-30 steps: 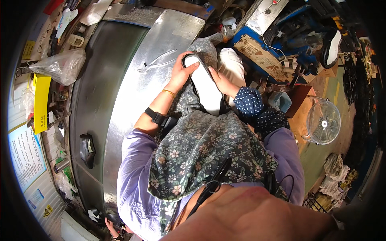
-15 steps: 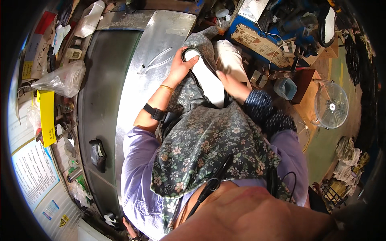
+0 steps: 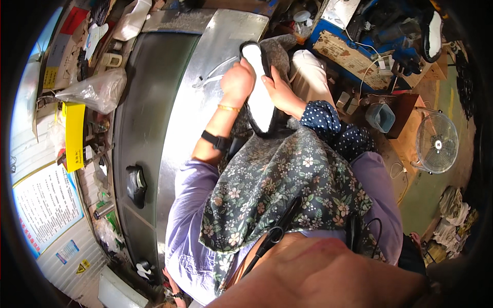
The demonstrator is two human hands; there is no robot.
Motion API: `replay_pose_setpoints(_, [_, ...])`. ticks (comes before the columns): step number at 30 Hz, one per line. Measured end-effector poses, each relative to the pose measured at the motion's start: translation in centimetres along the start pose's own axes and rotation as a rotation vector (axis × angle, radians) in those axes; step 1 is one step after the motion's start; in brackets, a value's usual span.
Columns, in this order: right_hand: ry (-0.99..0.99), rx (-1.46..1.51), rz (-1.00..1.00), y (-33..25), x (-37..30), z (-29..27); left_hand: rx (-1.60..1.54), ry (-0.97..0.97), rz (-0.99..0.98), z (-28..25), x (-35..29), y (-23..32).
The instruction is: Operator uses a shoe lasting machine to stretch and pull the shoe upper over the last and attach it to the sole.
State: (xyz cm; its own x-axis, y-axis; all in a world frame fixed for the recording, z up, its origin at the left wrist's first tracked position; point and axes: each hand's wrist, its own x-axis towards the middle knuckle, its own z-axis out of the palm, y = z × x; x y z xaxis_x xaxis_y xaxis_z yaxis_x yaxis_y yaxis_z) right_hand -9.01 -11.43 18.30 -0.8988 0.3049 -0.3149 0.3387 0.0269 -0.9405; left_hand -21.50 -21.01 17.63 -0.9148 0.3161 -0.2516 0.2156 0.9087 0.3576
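A black-edged shoe point(image 3: 261, 105), its long white face turned up, lies over my lap between my hands. Against its left side, near the far end, my left hand point(image 3: 238, 82) is closed with the fingers curled in; its fingertips are largely hidden. On the right edge my right hand point(image 3: 283, 95) grips the shoe, fingers along the rim and thumb out of sight. Beside my left hand, silver long-handled pliers point(image 3: 209, 79) rest on the metal tabletop point(image 3: 177, 115), partly covered by that hand.
A dark conveyor belt point(image 3: 154, 97) on the left carries a black shoe point(image 3: 136, 186). Right of my lap are a pale sleeve-like form point(image 3: 308, 74), a plastic bin point(image 3: 380, 117) and a fan point(image 3: 437, 145). Another person's hand point(image 3: 177, 297) shows at the lower left.
My left hand has come nearer along the shoe's left edge and its fingers have curled. My right hand has shifted toward the far end. The shoe points straighter away, and the whole view has turned slightly.
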Motion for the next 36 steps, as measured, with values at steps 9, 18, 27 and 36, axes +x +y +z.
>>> replay_pose_setpoints(9, [0.228, 0.171, -0.175, 3.4, 1.2, 1.8, -0.559, -0.178, 0.437, -1.6, -4.7, -2.4])
replay_pose_setpoints(18, [0.144, 0.387, -0.204, 1.7, -0.1, -0.4, -1.344, -0.307, 0.281, -0.8, -10.5, -1.1])
replay_pose_setpoints(27, [0.028, -0.588, -0.541, -13.7, -0.5, -23.6, -0.511, 0.052, 0.151, -7.6, -9.9, -9.9])
replay_pose_setpoints(36, [1.325, -1.114, 0.05, -13.2, -4.1, -42.3, -0.134, 0.161, 0.626, -2.2, -12.8, -11.1])
